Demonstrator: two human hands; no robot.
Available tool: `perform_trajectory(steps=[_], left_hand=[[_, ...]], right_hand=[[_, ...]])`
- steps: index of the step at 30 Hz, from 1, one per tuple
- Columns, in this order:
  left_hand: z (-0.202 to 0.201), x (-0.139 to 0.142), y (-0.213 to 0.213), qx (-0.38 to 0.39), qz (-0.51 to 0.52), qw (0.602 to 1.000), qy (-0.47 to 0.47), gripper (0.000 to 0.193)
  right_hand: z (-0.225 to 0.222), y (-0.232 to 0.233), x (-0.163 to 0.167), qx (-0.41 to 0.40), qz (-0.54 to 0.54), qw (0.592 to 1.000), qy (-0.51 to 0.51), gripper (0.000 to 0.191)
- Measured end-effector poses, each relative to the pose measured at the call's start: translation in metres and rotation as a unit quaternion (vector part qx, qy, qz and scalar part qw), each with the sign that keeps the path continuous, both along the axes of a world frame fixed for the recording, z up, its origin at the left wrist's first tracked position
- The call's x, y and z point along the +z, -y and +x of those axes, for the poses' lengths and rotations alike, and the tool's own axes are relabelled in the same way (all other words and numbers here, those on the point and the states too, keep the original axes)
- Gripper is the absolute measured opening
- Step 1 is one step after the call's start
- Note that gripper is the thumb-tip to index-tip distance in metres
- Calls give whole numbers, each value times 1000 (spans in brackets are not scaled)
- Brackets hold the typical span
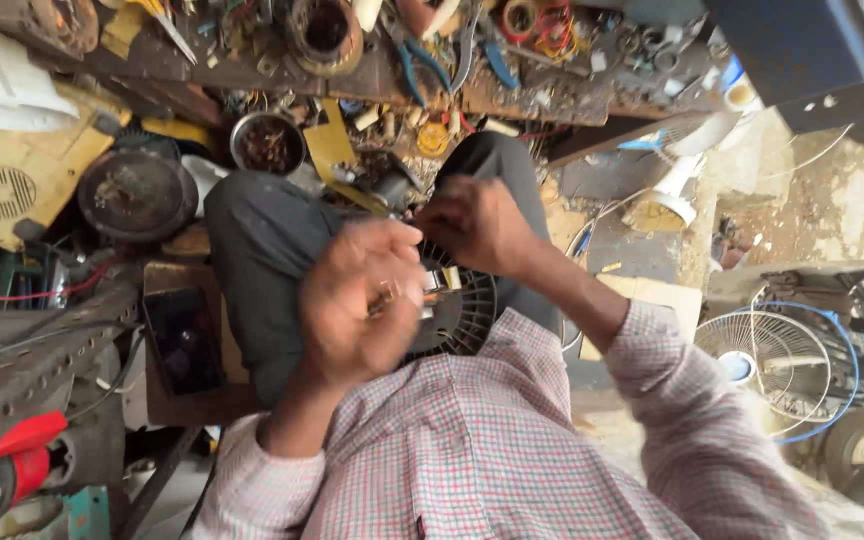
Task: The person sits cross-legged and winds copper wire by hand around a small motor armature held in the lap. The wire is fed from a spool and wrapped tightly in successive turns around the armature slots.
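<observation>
A black round slotted fan part rests on my lap, over grey trousers. My left hand is blurred, with its fingers curled over the part's left edge and pinching a small shiny metal piece. Just above the part, my right hand has its back to the camera and its fingertips are hidden. The two hands are close together, nearly touching. My checked shirt sleeves fill the bottom of the view.
A cluttered workbench runs along the top with blue-handled pliers, wire coils and a metal bowl. A wire fan guard and a white fan lie at the right. A red tool is at the lower left.
</observation>
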State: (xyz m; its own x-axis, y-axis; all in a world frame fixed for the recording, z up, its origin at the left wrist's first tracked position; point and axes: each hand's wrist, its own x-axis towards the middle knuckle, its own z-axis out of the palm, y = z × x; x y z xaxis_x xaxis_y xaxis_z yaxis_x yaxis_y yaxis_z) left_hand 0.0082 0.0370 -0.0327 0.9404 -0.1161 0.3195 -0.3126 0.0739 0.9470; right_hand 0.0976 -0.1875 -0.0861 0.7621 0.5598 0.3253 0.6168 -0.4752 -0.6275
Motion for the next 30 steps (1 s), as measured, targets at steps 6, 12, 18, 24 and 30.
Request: perform_trajectory(steps=[6, 12, 18, 24, 30], left_hand=[[74, 33, -10, -173, 332, 927, 18, 14], [3, 33, 5, -33, 65, 997, -31, 41], [4, 4, 1, 36, 113, 987, 113, 9], [75, -1, -15, -141, 282, 949, 4, 18], [42, 2, -11, -97, 193, 976, -6, 21]], right_hand=[[-44, -17, 58, 42, -100, 992, 56, 9], [-77, 8, 85, 64, -249, 966, -12, 12], [-1, 4, 19, -20, 50, 993, -104, 8], [-21, -12, 56, 13, 0, 1000, 28, 13], [-50, 13, 86, -33, 22, 998, 40, 15]])
